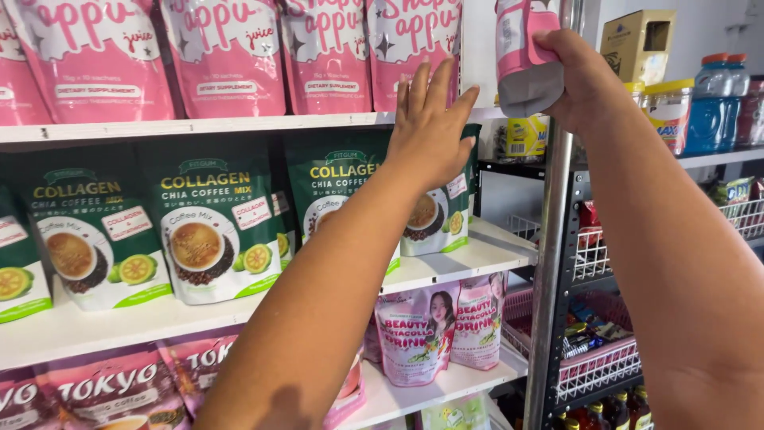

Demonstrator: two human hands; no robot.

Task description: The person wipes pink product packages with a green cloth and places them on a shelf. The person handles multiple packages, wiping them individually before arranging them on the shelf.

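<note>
White shelves (199, 126) carry four pink pouches (227, 56); right hand (577, 80) holds a fifth (521, 56).

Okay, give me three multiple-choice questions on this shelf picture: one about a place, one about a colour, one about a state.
1. Where is the left hand?
A. flat against the rightmost pink pouch on the top shelf
B. on the bottles
C. in the wire basket

2. What colour are the coffee-mix pouches on the middle shelf?
A. pink
B. green
C. blue

3. What is the right hand doing?
A. hanging empty
B. gripping a pink and grey pouch
C. holding a bottle

Answers: 1 A, open fingers rest on that pouch by the shelf edge; 2 B, their fronts are dark green; 3 B, fingers wrap the raised pouch.
</note>
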